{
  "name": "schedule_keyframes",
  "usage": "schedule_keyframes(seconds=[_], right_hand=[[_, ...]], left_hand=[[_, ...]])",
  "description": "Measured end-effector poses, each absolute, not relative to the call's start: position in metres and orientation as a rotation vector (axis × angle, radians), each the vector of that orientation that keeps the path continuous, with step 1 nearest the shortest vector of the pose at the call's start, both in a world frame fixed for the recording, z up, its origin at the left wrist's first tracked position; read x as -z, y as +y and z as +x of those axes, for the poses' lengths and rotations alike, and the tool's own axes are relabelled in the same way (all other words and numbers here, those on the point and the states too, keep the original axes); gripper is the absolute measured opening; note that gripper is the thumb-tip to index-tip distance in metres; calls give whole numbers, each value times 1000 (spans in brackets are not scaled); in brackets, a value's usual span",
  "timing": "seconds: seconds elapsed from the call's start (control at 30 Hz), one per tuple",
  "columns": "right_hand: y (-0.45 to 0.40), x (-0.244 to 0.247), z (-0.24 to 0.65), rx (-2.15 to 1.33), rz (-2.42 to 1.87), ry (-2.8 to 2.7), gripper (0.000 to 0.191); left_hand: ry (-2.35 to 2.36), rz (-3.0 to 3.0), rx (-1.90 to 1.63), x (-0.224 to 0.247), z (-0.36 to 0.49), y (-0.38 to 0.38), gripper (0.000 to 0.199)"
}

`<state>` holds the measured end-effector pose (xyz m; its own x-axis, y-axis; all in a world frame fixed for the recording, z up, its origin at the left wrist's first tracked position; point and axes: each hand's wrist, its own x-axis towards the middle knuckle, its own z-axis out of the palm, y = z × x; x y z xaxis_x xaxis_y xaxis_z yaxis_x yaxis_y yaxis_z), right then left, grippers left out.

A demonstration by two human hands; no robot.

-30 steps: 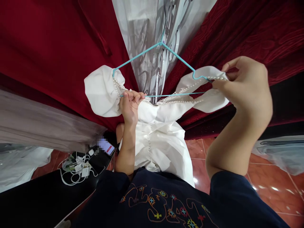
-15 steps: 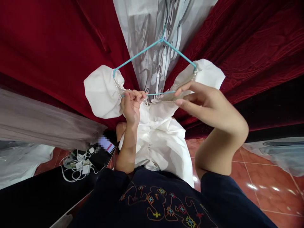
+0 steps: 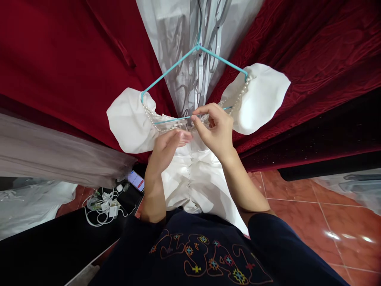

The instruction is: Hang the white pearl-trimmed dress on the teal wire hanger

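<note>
A white dress (image 3: 205,182) with puffed sleeves and pearl strings (image 3: 240,95) along its neckline hangs on a light blue hanger (image 3: 169,74). At the middle of the neckline, my right hand (image 3: 218,129) has thumb and index finger pinched together against the hanger's lower bar. Whatever lies between those fingertips is too small to make out. Just below and to the left, my left hand (image 3: 169,149) is at the bodice. Its fingers point right and are smeared by motion, so their grip is unclear. Both hands cover part of the neckline.
Dark red drapes (image 3: 74,71) flank white garments and hangers (image 3: 205,75) behind the dress. On a black table (image 3: 56,246) at lower left lie tangled white cables (image 3: 104,208) and a phone (image 3: 136,180). Red floor tiles (image 3: 297,198) show at right.
My right hand has moved left along the hanger's bar to the middle, its fingers closing to a pinch. My left hand has dropped below the bar. The dress's right sleeve shifted outward.
</note>
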<state>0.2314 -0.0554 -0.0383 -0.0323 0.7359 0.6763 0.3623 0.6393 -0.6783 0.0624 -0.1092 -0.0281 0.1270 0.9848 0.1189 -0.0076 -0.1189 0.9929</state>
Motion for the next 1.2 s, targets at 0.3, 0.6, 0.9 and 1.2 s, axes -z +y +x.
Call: schedule_keyframes(seconds=[0.3,0.6,0.9,1.2], right_hand=[[-53,30,235,-373,-1081,-1701,8],[-53,10,238,-407,-1269,-1777,6],[-53,11,230,-457,-1246,-1772,8],[-57,21,232,-293,-1094,-1717,10]], left_hand=[[1643,2192,-1875,-13,23,-78,52],[1653,1758,-2138,-7,-35,-36,20],[1320,1205,-2151,62,-23,-68,18],[872,964,-1966,55,57,-67,16]])
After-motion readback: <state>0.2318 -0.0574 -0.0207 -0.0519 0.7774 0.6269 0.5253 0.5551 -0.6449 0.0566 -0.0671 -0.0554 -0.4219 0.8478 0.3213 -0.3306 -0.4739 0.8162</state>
